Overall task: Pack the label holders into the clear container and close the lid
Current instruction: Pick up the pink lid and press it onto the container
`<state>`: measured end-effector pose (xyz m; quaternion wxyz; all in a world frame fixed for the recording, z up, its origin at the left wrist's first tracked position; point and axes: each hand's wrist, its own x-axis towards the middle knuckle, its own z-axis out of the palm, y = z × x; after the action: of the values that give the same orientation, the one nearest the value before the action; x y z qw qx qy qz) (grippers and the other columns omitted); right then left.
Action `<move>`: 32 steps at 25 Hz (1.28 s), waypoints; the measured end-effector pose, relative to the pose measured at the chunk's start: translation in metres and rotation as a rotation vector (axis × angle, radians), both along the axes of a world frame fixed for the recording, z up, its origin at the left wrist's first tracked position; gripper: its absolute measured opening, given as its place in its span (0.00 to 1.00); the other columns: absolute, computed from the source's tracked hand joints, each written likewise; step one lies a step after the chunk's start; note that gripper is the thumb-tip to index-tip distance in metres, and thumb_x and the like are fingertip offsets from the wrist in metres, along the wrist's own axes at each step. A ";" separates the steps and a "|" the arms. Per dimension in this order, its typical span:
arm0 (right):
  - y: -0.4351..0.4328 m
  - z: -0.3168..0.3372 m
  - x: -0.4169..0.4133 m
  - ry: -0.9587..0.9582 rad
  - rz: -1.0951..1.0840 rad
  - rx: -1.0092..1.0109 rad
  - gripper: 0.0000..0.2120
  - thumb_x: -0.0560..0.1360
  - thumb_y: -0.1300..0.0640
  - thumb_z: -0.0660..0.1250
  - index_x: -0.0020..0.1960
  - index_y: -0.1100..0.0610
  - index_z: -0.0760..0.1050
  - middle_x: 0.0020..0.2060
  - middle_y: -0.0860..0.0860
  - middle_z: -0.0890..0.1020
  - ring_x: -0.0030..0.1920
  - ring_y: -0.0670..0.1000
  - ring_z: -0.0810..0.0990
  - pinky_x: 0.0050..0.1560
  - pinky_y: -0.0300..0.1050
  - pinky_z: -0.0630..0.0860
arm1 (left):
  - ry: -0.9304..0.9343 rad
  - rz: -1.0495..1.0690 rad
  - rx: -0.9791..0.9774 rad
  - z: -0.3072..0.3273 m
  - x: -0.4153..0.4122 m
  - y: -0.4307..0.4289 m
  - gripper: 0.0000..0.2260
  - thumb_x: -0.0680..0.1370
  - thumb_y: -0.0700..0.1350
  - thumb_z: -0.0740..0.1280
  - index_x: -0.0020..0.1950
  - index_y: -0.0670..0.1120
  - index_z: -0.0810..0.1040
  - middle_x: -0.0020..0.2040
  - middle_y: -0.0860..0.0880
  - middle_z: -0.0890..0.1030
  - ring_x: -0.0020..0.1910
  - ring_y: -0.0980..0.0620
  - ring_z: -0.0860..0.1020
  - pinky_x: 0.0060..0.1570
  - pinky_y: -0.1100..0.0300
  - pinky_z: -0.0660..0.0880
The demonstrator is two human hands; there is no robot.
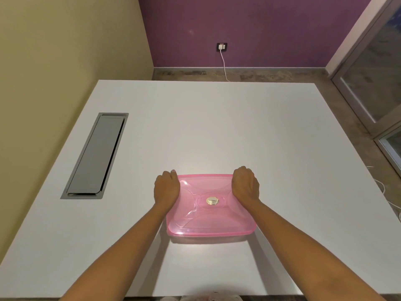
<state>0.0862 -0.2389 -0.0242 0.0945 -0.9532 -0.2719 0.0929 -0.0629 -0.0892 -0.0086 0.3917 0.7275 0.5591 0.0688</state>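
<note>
A container with a translucent pink lid point(208, 216) sits on the white table point(217, 127), near the front edge. The lid lies flat on top and bears a small gold sticker point(212, 201) at its middle. My left hand point(166, 189) rests on the lid's far left corner with fingers curled over the edge. My right hand point(245, 184) presses on the far right corner in the same way. The container's body is hidden under the lid, and no label holders show.
A grey cable hatch point(95, 155) is set into the table at the left. Beyond the far edge are a purple wall with a socket and white cable point(222, 53). A glass door point(373, 83) stands at the right.
</note>
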 end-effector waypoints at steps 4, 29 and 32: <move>0.000 0.000 0.000 0.008 -0.017 0.025 0.21 0.71 0.73 0.56 0.29 0.54 0.52 0.43 0.58 0.78 0.42 0.59 0.78 0.35 0.45 0.68 | 0.217 -0.086 -0.058 -0.005 0.020 0.018 0.15 0.80 0.39 0.47 0.58 0.37 0.71 0.59 0.36 0.76 0.59 0.36 0.72 0.49 0.51 0.68; 0.007 -0.006 0.002 0.025 -0.168 0.081 0.07 0.74 0.69 0.56 0.43 0.64 0.72 0.41 0.60 0.79 0.39 0.61 0.79 0.35 0.47 0.67 | 0.090 -0.341 0.413 -0.024 -0.042 -0.047 0.27 0.81 0.54 0.50 0.78 0.47 0.48 0.79 0.50 0.51 0.77 0.49 0.52 0.75 0.45 0.51; 0.006 -0.007 0.002 0.019 -0.161 0.080 0.07 0.74 0.70 0.56 0.43 0.64 0.72 0.42 0.59 0.79 0.40 0.61 0.79 0.35 0.47 0.68 | 0.107 -0.371 0.449 -0.027 -0.043 -0.047 0.29 0.78 0.57 0.46 0.78 0.47 0.47 0.79 0.50 0.51 0.77 0.50 0.52 0.75 0.46 0.50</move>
<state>0.0879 -0.2325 -0.0309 0.1424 -0.9664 -0.1970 0.0831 -0.1063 -0.1360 -0.0353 0.1967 0.8883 0.4073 0.0796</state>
